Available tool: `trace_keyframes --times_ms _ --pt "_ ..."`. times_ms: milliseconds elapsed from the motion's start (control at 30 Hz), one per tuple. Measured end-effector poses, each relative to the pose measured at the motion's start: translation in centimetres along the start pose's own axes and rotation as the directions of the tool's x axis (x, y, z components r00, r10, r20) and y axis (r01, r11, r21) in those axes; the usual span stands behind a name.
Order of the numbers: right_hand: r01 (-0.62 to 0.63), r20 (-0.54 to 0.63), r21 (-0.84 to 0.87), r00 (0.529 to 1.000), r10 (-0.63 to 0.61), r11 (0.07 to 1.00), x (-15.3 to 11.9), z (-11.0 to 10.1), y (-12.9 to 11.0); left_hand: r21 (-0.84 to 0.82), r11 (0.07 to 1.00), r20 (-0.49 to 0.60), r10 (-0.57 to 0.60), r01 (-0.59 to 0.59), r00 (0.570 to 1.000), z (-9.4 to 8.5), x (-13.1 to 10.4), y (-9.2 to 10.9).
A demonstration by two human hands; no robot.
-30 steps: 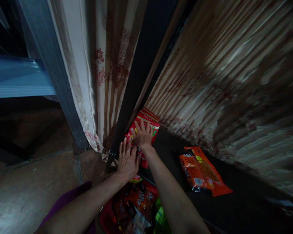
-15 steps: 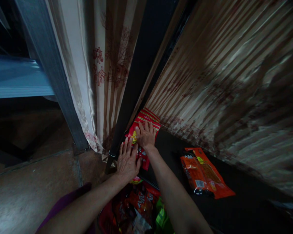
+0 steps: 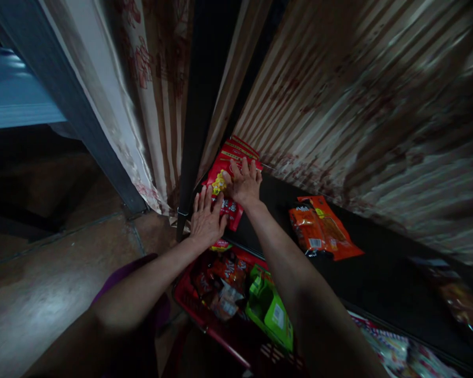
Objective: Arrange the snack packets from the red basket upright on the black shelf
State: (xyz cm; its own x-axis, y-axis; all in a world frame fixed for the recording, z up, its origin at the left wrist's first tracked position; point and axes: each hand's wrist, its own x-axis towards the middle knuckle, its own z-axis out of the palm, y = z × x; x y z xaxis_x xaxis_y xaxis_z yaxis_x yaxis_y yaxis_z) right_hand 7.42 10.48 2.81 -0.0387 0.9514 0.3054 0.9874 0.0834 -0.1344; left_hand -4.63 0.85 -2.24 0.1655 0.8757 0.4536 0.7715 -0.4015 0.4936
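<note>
A red snack bag point(image 3: 236, 151) with yellow print lies flat at the left end of the black shelf point(image 3: 276, 210), against the curtain. My right hand point(image 3: 244, 181) rests on it with fingers spread, near its middle. Below and to the left, my left hand point(image 3: 207, 218) lies flat with its fingers stretched over the edge of the bag's lower part. Under that hand, part of a second red and yellow packet point(image 3: 220, 244) shows at the shelf's front edge. Both palms are turned down and neither hand grips anything.
Two overlapping orange packets point(image 3: 323, 228) lie farther right on the shelf. Below stands a red basket point(image 3: 224, 344) with dark red packets and a green carton point(image 3: 274, 310). A dark metal post point(image 3: 193, 131) and striped curtain point(image 3: 319, 105) border the shelf. More packets point(image 3: 402, 346) appear lower right.
The view has tilted lower, so the shelf sits higher and more of the basket shows. Both hands remain on the red bag, with the right hand's fingers spread a little wider.
</note>
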Motion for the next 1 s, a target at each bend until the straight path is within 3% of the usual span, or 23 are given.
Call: trace_keyframes --times_ms 267,500,567,800,1000 --pt "-0.054 0.109 0.155 0.993 0.037 0.986 -2.0 1.3 1.1 -0.046 0.999 0.014 -0.016 0.016 1.000 0.3 0.1 0.0" --pt "-0.023 -0.061 0.159 0.998 0.033 0.987 -2.4 2.1 1.9 0.050 0.999 0.029 0.000 -0.002 1.000 0.3 -0.1 -0.2" --pt "-0.034 -0.062 0.177 0.997 0.046 0.984 -2.3 2.3 2.3 0.067 0.998 0.038 -0.001 -0.002 0.999 0.3 -0.1 -0.2" --pt "0.127 0.155 0.274 0.973 -0.174 0.953 -0.9 2.5 4.6 0.082 0.997 0.058 -0.016 0.011 0.998 0.3 0.0 -0.2" --pt "0.110 0.029 0.245 0.992 -0.120 0.963 -1.0 2.3 5.6 0.076 0.997 0.028 0.003 -0.005 1.000 0.5 -0.1 -0.3"
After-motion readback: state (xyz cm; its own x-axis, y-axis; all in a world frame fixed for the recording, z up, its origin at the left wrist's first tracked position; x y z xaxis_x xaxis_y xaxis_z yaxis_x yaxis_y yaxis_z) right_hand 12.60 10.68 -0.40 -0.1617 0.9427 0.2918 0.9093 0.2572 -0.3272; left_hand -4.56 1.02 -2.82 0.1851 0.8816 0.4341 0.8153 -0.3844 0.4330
